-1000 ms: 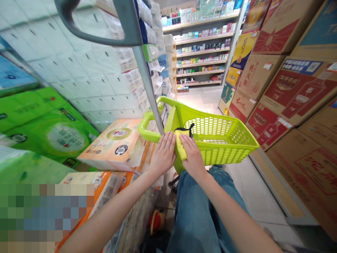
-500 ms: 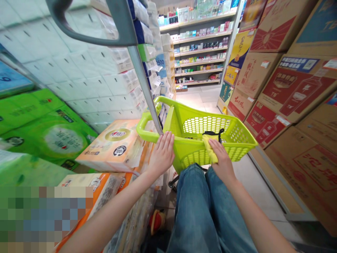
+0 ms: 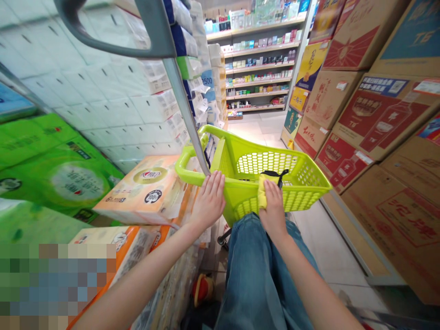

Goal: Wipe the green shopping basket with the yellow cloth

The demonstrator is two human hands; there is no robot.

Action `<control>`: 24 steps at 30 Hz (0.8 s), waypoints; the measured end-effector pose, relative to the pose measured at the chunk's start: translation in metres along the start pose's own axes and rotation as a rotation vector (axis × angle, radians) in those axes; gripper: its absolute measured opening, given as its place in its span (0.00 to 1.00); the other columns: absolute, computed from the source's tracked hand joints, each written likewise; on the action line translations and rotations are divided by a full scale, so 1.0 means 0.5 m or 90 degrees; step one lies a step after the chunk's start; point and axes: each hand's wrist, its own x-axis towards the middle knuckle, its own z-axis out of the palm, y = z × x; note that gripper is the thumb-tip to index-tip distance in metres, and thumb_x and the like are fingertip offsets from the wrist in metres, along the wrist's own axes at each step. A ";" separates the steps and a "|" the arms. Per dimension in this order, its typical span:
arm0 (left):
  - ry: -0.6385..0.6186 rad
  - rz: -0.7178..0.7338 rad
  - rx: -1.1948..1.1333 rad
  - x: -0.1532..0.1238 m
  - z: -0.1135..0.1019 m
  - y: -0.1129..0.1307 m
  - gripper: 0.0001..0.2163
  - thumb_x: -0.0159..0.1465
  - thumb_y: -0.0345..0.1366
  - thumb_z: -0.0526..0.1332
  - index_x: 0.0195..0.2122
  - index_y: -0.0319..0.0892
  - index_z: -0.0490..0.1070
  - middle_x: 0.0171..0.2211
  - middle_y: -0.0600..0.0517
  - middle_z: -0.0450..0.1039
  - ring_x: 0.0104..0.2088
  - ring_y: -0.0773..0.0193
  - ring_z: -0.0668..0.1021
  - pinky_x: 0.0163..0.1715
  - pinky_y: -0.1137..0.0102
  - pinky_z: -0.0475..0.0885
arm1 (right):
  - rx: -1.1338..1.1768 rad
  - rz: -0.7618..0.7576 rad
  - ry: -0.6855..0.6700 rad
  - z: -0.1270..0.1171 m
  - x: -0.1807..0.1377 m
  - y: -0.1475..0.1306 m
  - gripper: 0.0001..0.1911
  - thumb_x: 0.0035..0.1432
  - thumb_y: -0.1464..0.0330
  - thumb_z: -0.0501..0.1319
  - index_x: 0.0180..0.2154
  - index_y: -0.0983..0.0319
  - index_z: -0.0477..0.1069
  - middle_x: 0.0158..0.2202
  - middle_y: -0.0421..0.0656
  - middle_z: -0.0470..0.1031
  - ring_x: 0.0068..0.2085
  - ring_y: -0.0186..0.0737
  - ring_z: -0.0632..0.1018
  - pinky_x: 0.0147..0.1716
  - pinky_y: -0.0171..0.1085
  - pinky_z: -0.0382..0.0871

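slid left along the basket rim (image 3: 302, 158), right hand (image 3: 274, 211) seemingly presses flat atop yellow cloth (image 3: 261, 192).

FREE: basket (image 3: 302, 198) mouth open from above; aisle floor (image 3: 254, 133) bare to far shelves (image 3: 261, 68) | LEFT: grey pole (image 3: 182, 110) rises just beside left hand (image 3: 208, 199), tissue packs (image 3: 147, 188) just beside basket | RIGHT: cartons (image 3: 371, 119) wall the aisle, floor strip between | NEAR: knees (image 3: 261, 256), right hand (image 3: 273, 208) on yellow cloth (image 3: 262, 195) crowd the rim
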 end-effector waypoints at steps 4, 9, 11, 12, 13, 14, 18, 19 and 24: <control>0.008 0.003 -0.004 -0.001 0.003 -0.002 0.30 0.64 0.32 0.51 0.67 0.25 0.49 0.69 0.35 0.51 0.70 0.50 0.51 0.69 0.54 0.49 | 0.089 -0.050 -0.040 0.041 0.020 -0.111 0.43 0.43 0.80 0.50 0.65 0.67 0.56 0.65 0.51 0.61 0.68 0.47 0.58 0.68 0.56 0.48; 0.020 0.017 -0.008 -0.002 0.008 -0.006 0.30 0.65 0.34 0.51 0.67 0.25 0.51 0.68 0.34 0.53 0.70 0.49 0.51 0.69 0.53 0.50 | 0.124 -0.079 -0.050 0.057 0.044 -0.163 0.40 0.45 0.80 0.51 0.62 0.68 0.60 0.63 0.53 0.65 0.65 0.49 0.61 0.68 0.56 0.50; 0.025 0.017 -0.007 -0.002 0.009 -0.006 0.29 0.65 0.34 0.51 0.67 0.25 0.51 0.68 0.35 0.53 0.70 0.49 0.51 0.69 0.54 0.49 | 0.114 -0.096 -0.057 0.053 0.046 -0.156 0.39 0.45 0.80 0.51 0.62 0.69 0.60 0.63 0.54 0.65 0.65 0.49 0.61 0.67 0.56 0.51; 0.026 0.015 -0.006 -0.002 0.009 -0.006 0.29 0.65 0.33 0.51 0.66 0.25 0.51 0.68 0.35 0.53 0.70 0.49 0.51 0.69 0.54 0.49 | 0.108 -0.108 -0.064 0.049 0.046 -0.150 0.39 0.45 0.80 0.51 0.63 0.70 0.59 0.63 0.54 0.64 0.65 0.49 0.61 0.67 0.56 0.52; 0.026 0.014 -0.006 -0.002 0.009 -0.006 0.29 0.65 0.32 0.50 0.66 0.25 0.51 0.68 0.35 0.53 0.70 0.49 0.51 0.69 0.54 0.49 | 0.101 -0.120 -0.071 0.045 0.045 -0.143 0.40 0.45 0.80 0.51 0.63 0.71 0.59 0.63 0.54 0.63 0.66 0.49 0.60 0.67 0.55 0.52; 0.025 0.012 -0.006 -0.002 0.009 -0.005 0.29 0.65 0.32 0.50 0.66 0.25 0.51 0.68 0.35 0.53 0.70 0.50 0.52 0.69 0.54 0.48 | 0.096 -0.132 -0.078 0.042 0.044 -0.135 0.40 0.45 0.80 0.51 0.63 0.71 0.58 0.64 0.54 0.63 0.66 0.49 0.60 0.67 0.54 0.52; 0.015 0.009 -0.008 -0.002 0.005 -0.003 0.29 0.65 0.31 0.50 0.67 0.25 0.50 0.68 0.35 0.52 0.70 0.50 0.51 0.69 0.54 0.49 | 0.087 -0.171 -0.108 0.025 0.039 -0.101 0.44 0.44 0.82 0.49 0.65 0.68 0.55 0.66 0.51 0.61 0.68 0.45 0.58 0.68 0.51 0.53; 0.012 0.009 -0.008 -0.002 0.004 -0.002 0.30 0.65 0.31 0.50 0.67 0.25 0.50 0.69 0.35 0.52 0.70 0.50 0.51 0.69 0.54 0.48 | 0.086 -0.173 -0.112 0.020 0.037 -0.090 0.44 0.43 0.83 0.49 0.66 0.67 0.54 0.66 0.50 0.60 0.68 0.44 0.58 0.68 0.51 0.53; 0.001 0.007 -0.004 -0.001 0.000 -0.001 0.30 0.64 0.31 0.51 0.67 0.25 0.49 0.69 0.35 0.52 0.70 0.50 0.51 0.69 0.54 0.48 | 0.065 -0.146 -0.101 -0.013 0.020 -0.009 0.45 0.45 0.83 0.49 0.67 0.60 0.53 0.66 0.47 0.60 0.68 0.45 0.58 0.67 0.54 0.54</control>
